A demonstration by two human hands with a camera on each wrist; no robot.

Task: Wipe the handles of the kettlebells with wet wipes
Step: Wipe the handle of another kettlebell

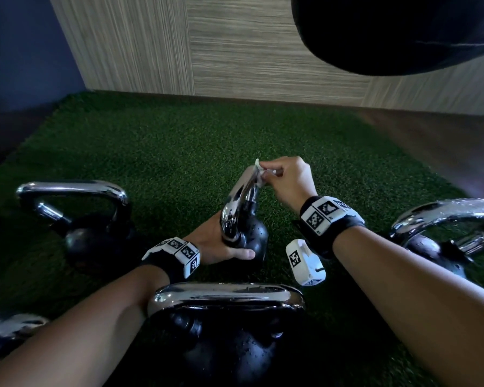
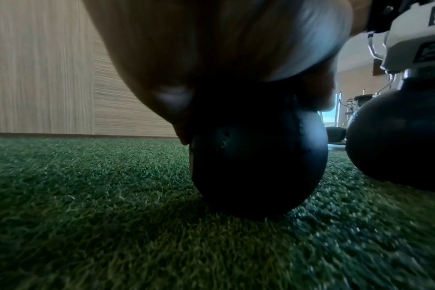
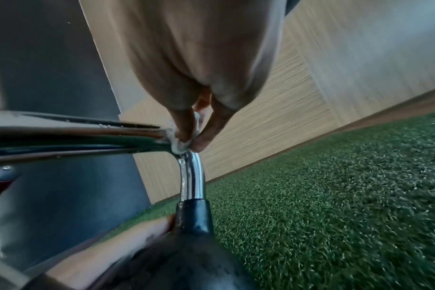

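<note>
A small black kettlebell (image 1: pixel 252 238) with a chrome handle (image 1: pixel 239 199) stands on the green turf in the middle of the head view. My left hand (image 1: pixel 221 244) grips its body low down, thumb across the front; in the left wrist view the ball (image 2: pixel 258 166) sits under my palm. My right hand (image 1: pixel 285 177) pinches a white wet wipe (image 1: pixel 260 174) against the far top corner of the handle. The right wrist view shows the wipe (image 3: pixel 179 145) bunched between thumb and fingertips at the handle's bend (image 3: pixel 193 174).
Other chrome-handled kettlebells stand around: one at left (image 1: pixel 87 219), a big one close in front (image 1: pixel 227 331), one at right (image 1: pixel 444 238), another at the lower left edge (image 1: pixel 6 331). A wood-panel wall (image 1: pixel 235 51) ends the turf. A dark rounded mass (image 1: pixel 397 32) hangs upper right.
</note>
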